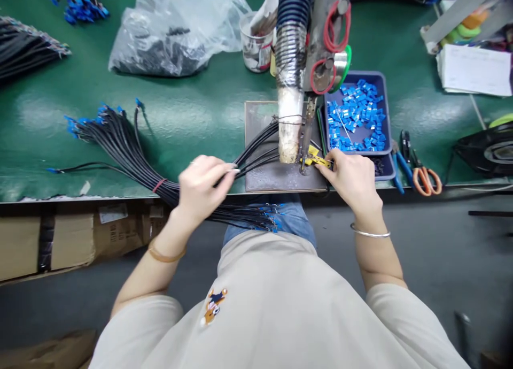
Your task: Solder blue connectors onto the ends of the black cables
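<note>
My left hand (205, 186) is closed, with thumb and fingers pinched on black cables (252, 147) that run right over a brown board (262, 183). Beneath that hand and wrist passes a thick bundle of black cables (132, 155) with blue ends, tied with a red band (159, 185). My right hand (350, 177) pinches a small yellow piece (316, 158) at the board's right side; its exact kind is unclear. Close above the board hangs the pale nozzle of a ribbed hose (290, 123), which hides part of the cables, beside an upright metal bar (308, 133).
Right of the board are a tray (386, 99) of blue connectors, blue-handled pliers (397, 168) and orange-handled scissors (427, 179). A plastic bag (160, 43) and a clear cup (256, 51) stand at the back. Cardboard boxes (76, 240) lie below the table's front edge.
</note>
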`<state>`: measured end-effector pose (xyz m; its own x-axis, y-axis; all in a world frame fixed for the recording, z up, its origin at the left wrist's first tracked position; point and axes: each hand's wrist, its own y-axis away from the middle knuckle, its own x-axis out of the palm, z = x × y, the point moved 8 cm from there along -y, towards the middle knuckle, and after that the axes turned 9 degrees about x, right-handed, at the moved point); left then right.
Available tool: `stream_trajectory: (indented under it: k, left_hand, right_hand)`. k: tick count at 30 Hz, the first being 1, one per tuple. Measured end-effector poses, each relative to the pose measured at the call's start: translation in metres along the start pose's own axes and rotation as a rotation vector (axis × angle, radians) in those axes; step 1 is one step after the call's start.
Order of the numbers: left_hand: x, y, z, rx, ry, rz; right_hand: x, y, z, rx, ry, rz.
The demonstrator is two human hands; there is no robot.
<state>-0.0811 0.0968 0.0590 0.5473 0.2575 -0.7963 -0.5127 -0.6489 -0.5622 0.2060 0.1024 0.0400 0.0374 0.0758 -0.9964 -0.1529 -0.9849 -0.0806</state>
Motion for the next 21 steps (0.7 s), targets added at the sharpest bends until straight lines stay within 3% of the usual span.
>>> stream_trajectory:
  k: [3, 5, 7, 11, 15, 17, 21]
  left_hand:
    - [0.04, -0.021, -0.034, 0.064, 0.037, 0.076]
    - [0.066, -0.031, -0.041, 0.052, 0.003, 0.151]
    - [0.08, -0.036, -0.044, 0.037, 0.037, 0.147]
    - [0.082, -0.033, -0.064, 0.1, 0.303, 0.107]
    - [0.074, -0.022, -0.103, 0.168, 0.697, 0.203]
    - [0.071, -0.019, -0.106, 0.004, 0.873, 0.191]
    - [0.089, -0.006, -0.09, -0.538, 1.315, 0.153]
  right_hand:
    - [0.0, -0.002, 0.001, 0.025, -0.044, -0.019]
    - [-0.005, 0.0, -0.001, 0.025, -0.139, -0.069]
    - [-0.018, 0.008, -0.006, 0.019, -0.287, -0.175]
    - [-0.053, 0.045, -0.023, 0.024, -0.607, -0.448]
    - [-0.072, 0.082, -0.026, -0.019, -0.849, -0.555]
    - [-0.072, 0.089, -0.02, -0.033, -0.921, -0.532]
    - [-0.048, 0.08, -0.001, 0.031, -1.004, -0.32]
